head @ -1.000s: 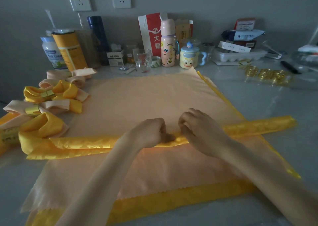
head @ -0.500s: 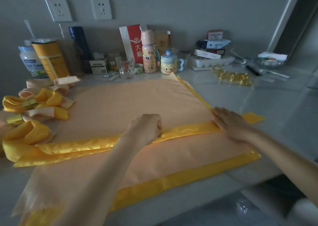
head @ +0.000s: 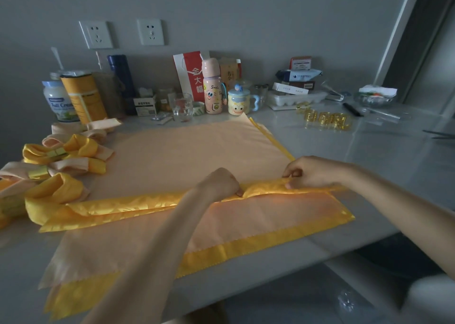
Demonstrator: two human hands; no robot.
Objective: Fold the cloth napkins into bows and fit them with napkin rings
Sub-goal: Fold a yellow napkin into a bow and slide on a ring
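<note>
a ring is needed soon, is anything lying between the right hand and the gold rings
Nothing. The head view shows only bare counter between the right hand, pinching the yellow napkin, and the gold rings.

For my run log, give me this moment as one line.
step: folding yellow strip | left hand: holds its middle | right hand: pinches its right part | napkin rings: lying apart

Glossy yellow satin strip (head: 128,206) lies on matt peach cloth (head: 187,151); napkin rings (head: 325,120) shiny gold.
</note>
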